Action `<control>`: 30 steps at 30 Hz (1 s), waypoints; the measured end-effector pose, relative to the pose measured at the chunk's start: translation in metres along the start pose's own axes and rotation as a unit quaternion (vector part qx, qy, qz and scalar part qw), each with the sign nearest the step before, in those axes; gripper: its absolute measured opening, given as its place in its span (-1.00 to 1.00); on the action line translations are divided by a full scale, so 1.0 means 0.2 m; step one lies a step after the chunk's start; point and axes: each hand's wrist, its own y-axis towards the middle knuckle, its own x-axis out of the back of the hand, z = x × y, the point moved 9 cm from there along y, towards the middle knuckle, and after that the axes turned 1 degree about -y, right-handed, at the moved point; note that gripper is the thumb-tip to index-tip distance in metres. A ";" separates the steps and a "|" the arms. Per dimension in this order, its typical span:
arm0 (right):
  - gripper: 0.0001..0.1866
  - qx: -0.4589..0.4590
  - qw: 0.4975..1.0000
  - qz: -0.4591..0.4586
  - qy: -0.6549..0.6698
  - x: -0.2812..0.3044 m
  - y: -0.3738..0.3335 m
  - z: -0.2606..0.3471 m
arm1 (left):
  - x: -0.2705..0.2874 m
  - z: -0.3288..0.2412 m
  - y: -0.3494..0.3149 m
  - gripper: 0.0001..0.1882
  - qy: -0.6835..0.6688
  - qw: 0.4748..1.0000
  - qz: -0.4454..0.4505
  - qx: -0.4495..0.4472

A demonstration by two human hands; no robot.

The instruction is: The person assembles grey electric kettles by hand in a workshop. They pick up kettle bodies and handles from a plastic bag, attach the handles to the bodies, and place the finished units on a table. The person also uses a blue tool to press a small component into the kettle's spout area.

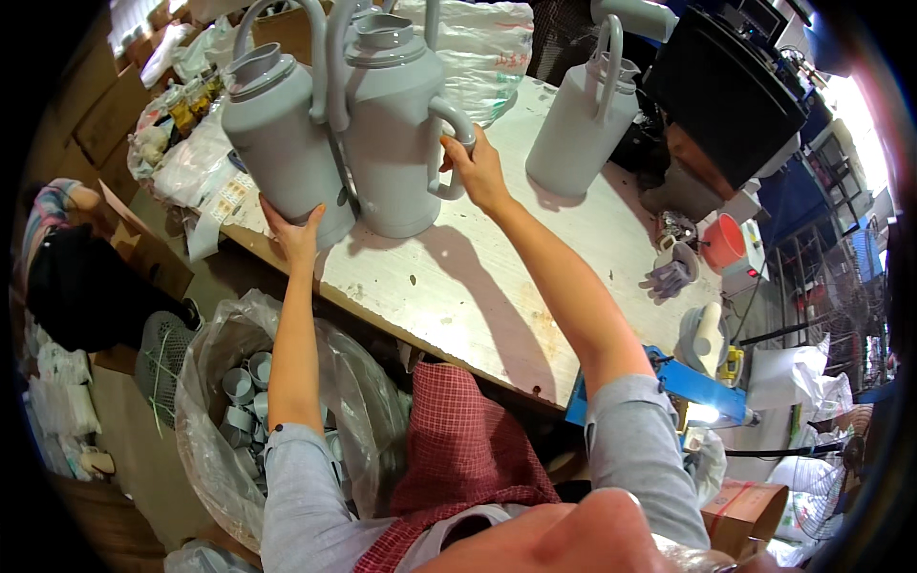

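Two grey vacuum jugs stand close together at the far left of the white table. My left hand [294,229] cups the lower near side of the left vacuum jug [282,134], fingers on one side and thumb on the other. My right hand [478,167] is closed round the side handle [455,124] of the middle vacuum jug [387,124]. Part of another jug shows behind that one. A third grey jug [585,124] stands apart, farther right, its top handle raised.
The white table [478,286] has a blue metal tool [702,387] at its right edge. Small containers and a red bucket [723,241] sit at the right. Below left, a plastic-lined bag [205,420] holds several grey round parts [239,385]. A person in dark clothes [86,277] is at the left.
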 end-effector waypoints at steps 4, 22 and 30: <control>-0.38 -0.053 0.943 0.201 -0.259 0.07 -0.01 0.01 | 0.04 0.09 0.00 0.14 0.017 0.999 0.037 -0.025; -0.68 0.081 0.966 -0.123 -0.214 1.13 0.03 0.59 | 0.30 -0.94 -1.30 -0.51 0.006 0.891 0.449 -0.071; -0.66 0.098 0.977 -0.030 0.189 1.01 -0.74 1.31 | 0.16 -0.67 -1.01 -0.80 0.148 0.901 0.404 -0.048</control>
